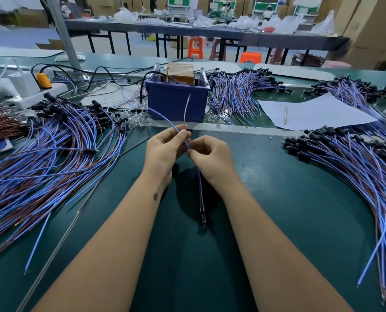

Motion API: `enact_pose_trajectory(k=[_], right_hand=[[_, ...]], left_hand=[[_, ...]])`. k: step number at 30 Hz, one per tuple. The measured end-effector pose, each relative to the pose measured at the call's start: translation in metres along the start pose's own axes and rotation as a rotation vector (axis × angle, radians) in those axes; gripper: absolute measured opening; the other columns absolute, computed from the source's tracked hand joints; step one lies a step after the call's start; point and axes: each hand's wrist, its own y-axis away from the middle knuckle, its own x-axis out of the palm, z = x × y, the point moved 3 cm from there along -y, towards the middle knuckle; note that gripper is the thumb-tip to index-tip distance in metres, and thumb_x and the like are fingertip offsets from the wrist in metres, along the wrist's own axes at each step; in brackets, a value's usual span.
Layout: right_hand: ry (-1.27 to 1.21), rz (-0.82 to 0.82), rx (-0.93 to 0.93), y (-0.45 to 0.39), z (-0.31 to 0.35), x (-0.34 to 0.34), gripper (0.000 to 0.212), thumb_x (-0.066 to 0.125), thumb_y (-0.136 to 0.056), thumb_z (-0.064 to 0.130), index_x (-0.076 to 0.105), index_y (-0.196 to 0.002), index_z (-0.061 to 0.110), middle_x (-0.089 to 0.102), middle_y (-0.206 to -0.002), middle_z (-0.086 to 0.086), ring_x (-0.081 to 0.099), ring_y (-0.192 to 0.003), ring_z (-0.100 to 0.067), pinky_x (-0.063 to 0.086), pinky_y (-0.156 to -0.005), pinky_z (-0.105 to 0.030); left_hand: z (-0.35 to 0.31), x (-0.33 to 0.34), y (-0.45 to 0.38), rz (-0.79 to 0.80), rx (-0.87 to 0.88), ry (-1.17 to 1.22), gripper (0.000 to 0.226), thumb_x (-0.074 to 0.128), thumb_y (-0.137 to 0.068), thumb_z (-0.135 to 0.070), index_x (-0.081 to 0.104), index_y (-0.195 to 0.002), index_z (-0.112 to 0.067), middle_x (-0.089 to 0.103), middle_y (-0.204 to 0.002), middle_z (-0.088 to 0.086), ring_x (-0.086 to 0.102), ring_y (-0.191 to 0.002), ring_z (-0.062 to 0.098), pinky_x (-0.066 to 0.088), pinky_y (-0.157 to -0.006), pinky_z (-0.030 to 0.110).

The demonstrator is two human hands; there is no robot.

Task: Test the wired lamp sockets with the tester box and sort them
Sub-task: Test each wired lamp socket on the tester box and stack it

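Observation:
My left hand (165, 149) and my right hand (210, 156) meet over the middle of the green table (187, 255), both pinching one wired lamp socket by its wires. Its blue wire (165, 119) and brown wire (186, 109) rise from my fingers toward the tester box (180, 74), which sits in a blue bin (176, 102). The black socket (203, 219) hangs low between my forearms. Large piles of wired sockets lie at the left (52, 149), the right (356, 163) and behind the bin (239, 93).
A white sheet of paper (318, 113) with a pen (285, 114) lies right of the bin. A white power strip (36, 93) with plugs sits far left. A thin rod (84, 208) lies diagonally on the table. Small clear bulbs (133, 119) are scattered beside the bin.

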Motion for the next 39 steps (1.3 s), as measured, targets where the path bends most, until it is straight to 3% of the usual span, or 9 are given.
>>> enact_pose_trajectory(k=[4, 8, 12, 17, 20, 23, 27, 32, 39], right_hand=[[-0.135, -0.107, 0.039, -0.001, 0.001, -0.008, 0.009, 0.064, -0.089, 0.007, 0.065, -0.084, 0.015, 0.065, -0.077, 0.001, 0.058, -0.070, -0.010, 0.048, -0.064, -0.019], [-0.281, -0.101, 0.092, -0.004, -0.002, -0.012, 0.014, 0.057, -0.096, 0.012, 0.069, -0.102, 0.009, 0.068, -0.083, 0.002, 0.058, -0.065, 0.000, 0.044, -0.059, -0.011], [-0.328, -0.106, 0.083, -0.005, -0.002, -0.010, 0.012, 0.058, -0.095, 0.005, 0.069, -0.093, 0.009, 0.068, -0.078, -0.001, 0.060, -0.061, -0.001, 0.047, -0.057, -0.013], [-0.206, -0.198, 0.112, -0.008, -0.009, -0.016, 0.020, 0.052, -0.099, 0.009, 0.065, -0.086, 0.017, 0.059, -0.066, 0.000, 0.053, -0.060, -0.010, 0.045, -0.061, -0.022], [-0.077, -0.205, 0.104, -0.009, -0.013, -0.017, 0.020, 0.051, -0.099, 0.015, 0.066, -0.086, 0.018, 0.050, -0.060, 0.002, 0.044, -0.060, -0.013, 0.040, -0.059, -0.029], [0.037, -0.191, 0.062, -0.011, -0.011, -0.011, 0.020, 0.052, -0.099, 0.019, 0.069, -0.090, 0.012, 0.045, -0.055, 0.006, 0.039, -0.056, -0.013, 0.035, -0.058, -0.028], [0.072, -0.223, 0.087, -0.020, -0.007, -0.005, 0.024, 0.052, -0.099, 0.021, 0.069, -0.087, 0.009, 0.043, -0.054, 0.006, 0.041, -0.059, -0.017, 0.036, -0.061, -0.031], [0.172, -0.258, 0.144, -0.027, -0.013, -0.001, 0.040, 0.050, -0.098, 0.024, 0.044, -0.058, 0.019, 0.037, -0.051, 0.007, 0.034, -0.054, -0.015, 0.028, -0.055, -0.029], [0.224, -0.255, 0.154, -0.029, -0.016, -0.002, 0.034, 0.050, -0.097, 0.027, 0.054, -0.066, 0.017, 0.042, -0.051, 0.006, 0.039, -0.056, -0.014, 0.030, -0.050, -0.028]], left_hand=[[0.000, 0.000, -0.001, 0.051, -0.043, 0.006, 0.013, 0.059, -0.093, -0.003, 0.069, -0.095, -0.012, 0.072, -0.075, -0.002, 0.067, -0.071, 0.007, 0.055, -0.066, 0.019], [0.000, 0.004, 0.000, 0.235, -0.061, -0.109, 0.015, 0.057, -0.094, -0.004, 0.070, -0.098, -0.011, 0.073, -0.074, -0.002, 0.067, -0.068, 0.005, 0.055, -0.066, 0.018], [0.003, 0.009, 0.003, 0.309, -0.042, -0.232, 0.015, 0.059, -0.093, -0.003, 0.071, -0.094, -0.012, 0.074, -0.073, -0.001, 0.070, -0.068, 0.007, 0.054, -0.064, 0.018], [0.002, -0.001, -0.003, 0.075, 0.101, -0.411, 0.013, 0.058, -0.097, -0.015, 0.070, -0.094, -0.014, 0.069, -0.068, -0.006, 0.061, -0.062, 0.000, 0.050, -0.060, 0.018], [-0.003, -0.014, -0.011, -0.053, 0.200, -0.571, 0.026, 0.053, -0.099, -0.015, 0.060, -0.124, -0.014, 0.064, -0.069, -0.004, 0.057, -0.063, 0.005, 0.048, -0.065, 0.024], [-0.008, -0.020, -0.015, -0.106, 0.283, -0.640, 0.043, 0.052, -0.099, -0.015, 0.047, -0.142, -0.018, 0.063, -0.066, -0.006, 0.055, -0.064, 0.006, 0.045, -0.060, 0.013], [-0.009, -0.022, -0.019, -0.141, 0.316, -0.606, 0.041, 0.050, -0.099, -0.013, 0.050, -0.140, -0.020, 0.061, -0.066, -0.004, 0.052, -0.063, 0.009, 0.041, -0.056, 0.010], [-0.015, -0.020, -0.016, -0.197, 0.410, -0.499, 0.039, 0.049, -0.098, -0.010, 0.057, -0.133, -0.025, 0.056, -0.065, -0.002, 0.046, -0.054, 0.002, 0.041, -0.057, 0.012], [-0.008, -0.022, -0.023, -0.182, 0.318, -0.577, 0.038, 0.050, -0.098, -0.013, 0.055, -0.135, -0.022, 0.059, -0.068, -0.004, 0.048, -0.049, -0.003, 0.038, -0.052, 0.009]])
